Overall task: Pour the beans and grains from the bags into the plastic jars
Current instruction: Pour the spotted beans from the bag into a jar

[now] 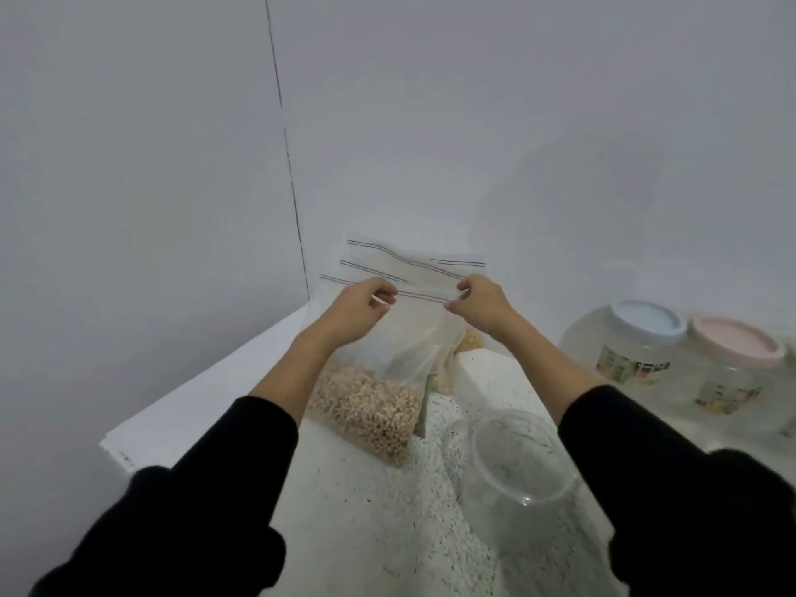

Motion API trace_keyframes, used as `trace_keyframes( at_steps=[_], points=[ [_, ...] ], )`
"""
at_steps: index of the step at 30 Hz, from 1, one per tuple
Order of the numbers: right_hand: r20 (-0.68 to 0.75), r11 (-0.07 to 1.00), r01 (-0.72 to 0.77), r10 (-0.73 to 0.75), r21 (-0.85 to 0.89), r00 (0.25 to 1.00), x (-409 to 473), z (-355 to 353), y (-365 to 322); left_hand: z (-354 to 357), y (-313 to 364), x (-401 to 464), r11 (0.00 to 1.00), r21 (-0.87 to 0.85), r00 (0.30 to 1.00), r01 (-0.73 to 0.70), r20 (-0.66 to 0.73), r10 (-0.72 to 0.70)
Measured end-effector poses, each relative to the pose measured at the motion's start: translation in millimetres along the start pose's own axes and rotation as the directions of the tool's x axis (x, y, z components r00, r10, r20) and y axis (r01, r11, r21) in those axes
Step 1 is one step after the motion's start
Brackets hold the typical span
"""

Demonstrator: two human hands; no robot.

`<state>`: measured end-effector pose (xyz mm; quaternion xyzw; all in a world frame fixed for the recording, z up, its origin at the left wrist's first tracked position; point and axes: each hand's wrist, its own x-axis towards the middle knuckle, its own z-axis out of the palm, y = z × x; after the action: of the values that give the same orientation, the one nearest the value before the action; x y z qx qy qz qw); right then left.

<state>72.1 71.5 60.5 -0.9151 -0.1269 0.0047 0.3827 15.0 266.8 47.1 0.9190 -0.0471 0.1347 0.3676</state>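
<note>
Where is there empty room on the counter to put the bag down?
Bare speckled counter lies near the person, between the bean bag and the open jar. The far corner is crowded with more bags. The right edge is taken by the blue-lidded jar and pink-lidded jar.

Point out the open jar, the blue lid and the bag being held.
open jar (519,461): head view, on its clear near wall below the rim.
blue lid (648,321): head view, on the lid's flat top.
bag (413,333): head view, on the clear film between the hands.
</note>
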Motion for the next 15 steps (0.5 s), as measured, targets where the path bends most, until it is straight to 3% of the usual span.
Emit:
trace_keyframes(
  at_steps=[4, 7, 11, 13, 15],
  points=[
    [0.043, 0.986, -0.002, -0.006, 0.169, 0.999, 10, 14, -12, -2, -11, 14, 0.995, 0.083, 0.999, -0.054, 0.011, 0.053],
    [0.131, 0.98, 0.129, -0.149, 0.149, 0.98, 4, 11, -30, -5, -17, 23, 0.984, 0.152, 0.996, -0.092, 0.034, 0.088],
    [0.203, 0.953, 0.284, -0.301, 0.109, 0.932, -9, -9, -46, -28, -23, 29, 0.918, 0.396, 0.996, -0.01, 0.083, -0.025],
    [0.183, 0.948, 0.296, -0.313, 0.113, 0.932, -13, -19, -44, -49, -18, 22, 0.925, 0.38, 0.998, 0.015, 0.05, -0.036],
    [0.18, 0.95, 0.286, -0.306, 0.125, 0.935, -17, -26, -39, -67, -7, 10, 0.967, 0.252, 0.999, 0.027, 0.039, -0.038]
  ],
)
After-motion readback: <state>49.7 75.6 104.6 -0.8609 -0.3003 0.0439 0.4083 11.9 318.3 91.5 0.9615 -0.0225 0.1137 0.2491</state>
